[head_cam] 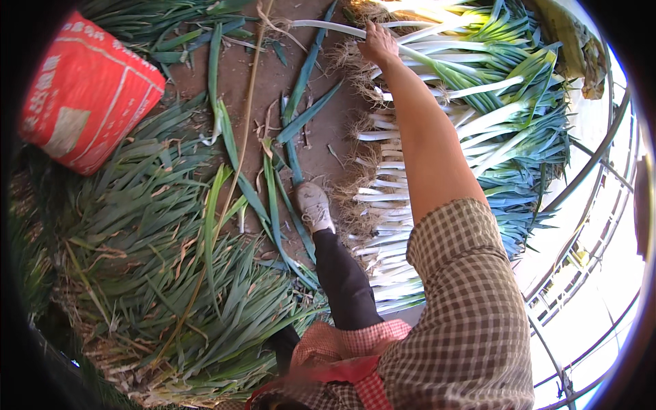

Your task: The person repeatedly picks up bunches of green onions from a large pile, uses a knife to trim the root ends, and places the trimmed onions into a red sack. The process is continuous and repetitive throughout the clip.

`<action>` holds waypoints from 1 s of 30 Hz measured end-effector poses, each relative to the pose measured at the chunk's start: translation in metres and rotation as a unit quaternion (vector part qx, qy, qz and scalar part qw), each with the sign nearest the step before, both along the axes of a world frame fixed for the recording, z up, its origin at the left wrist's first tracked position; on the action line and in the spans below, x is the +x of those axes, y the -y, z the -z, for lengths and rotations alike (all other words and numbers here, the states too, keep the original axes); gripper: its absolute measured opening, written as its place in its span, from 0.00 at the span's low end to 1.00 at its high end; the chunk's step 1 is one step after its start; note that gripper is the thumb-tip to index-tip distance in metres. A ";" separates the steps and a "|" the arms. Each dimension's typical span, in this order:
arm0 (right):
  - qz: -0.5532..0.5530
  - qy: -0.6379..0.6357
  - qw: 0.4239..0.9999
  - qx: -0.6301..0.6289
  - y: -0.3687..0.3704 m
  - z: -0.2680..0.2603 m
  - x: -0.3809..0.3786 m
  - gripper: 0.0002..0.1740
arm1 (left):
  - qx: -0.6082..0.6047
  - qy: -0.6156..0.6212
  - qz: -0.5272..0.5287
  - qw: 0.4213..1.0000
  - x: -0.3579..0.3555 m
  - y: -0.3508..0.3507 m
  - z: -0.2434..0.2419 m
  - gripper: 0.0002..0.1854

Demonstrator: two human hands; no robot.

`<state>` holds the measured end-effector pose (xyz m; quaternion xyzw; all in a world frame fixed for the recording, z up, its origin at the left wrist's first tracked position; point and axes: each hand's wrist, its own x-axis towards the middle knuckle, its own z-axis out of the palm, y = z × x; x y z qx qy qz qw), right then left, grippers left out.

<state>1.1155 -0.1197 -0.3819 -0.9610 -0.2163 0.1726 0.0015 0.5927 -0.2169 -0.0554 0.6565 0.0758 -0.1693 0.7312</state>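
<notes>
At the top of the head view, my right hand (pixel 380 45) reaches over a pile of cleaned leeks (pixel 394 197) with white stalks and hairy roots. Its fingers lie over a long white leek stalk (pixel 328 25) whose rooty end points left over the soil. Whether the fingers close round the stalk is hard to tell. The piled leeks lie side by side, roots to the left and green leaves to the right. My left hand is out of view. In front of me on the left lies a big heap of untrimmed leeks (pixel 179 287) with some dry leaves.
A red woven sack (pixel 97 97) bearing writing lies at the upper left. Loose green leaves (pixel 302 120) are scattered over the soil around my shoe (pixel 313 205). A long thin dry stalk (pixel 249 97) crosses the ground. Curved metal frame bars (pixel 589 164) stand at the right.
</notes>
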 end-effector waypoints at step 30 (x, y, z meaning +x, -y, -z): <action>-0.053 0.132 0.913 0.383 0.092 -0.695 -0.088 0.17 | 0.194 0.106 0.056 0.974 -0.054 -0.064 -0.089 0.21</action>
